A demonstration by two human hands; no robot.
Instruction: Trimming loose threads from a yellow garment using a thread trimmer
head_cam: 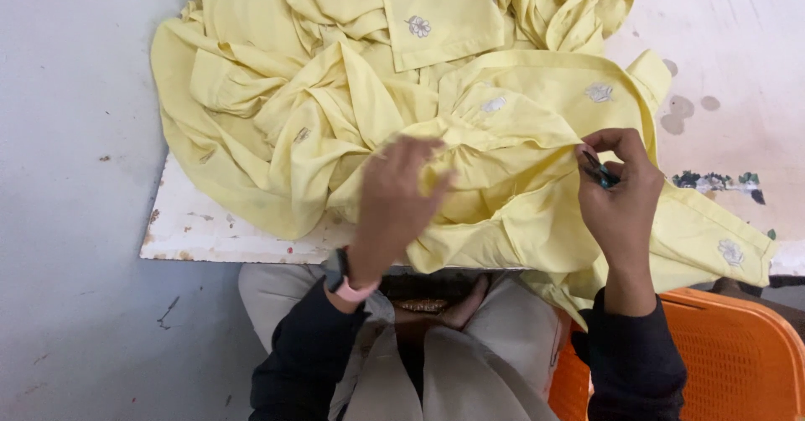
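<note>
A heap of pale yellow garments with small embroidered flowers lies on a worn white table. My left hand rests on a bunched fold of the yellow cloth near the table's front edge; it is blurred. My right hand holds a small dark thread clipper against the cloth's edge, fingers pinched around it. Black sleeves cover both arms, and a watch with a pink strap sits on my left wrist.
An orange plastic crate stands at the lower right beside my knees. Grey floor shows on the left. Paint stains mark the table to the right of my right hand.
</note>
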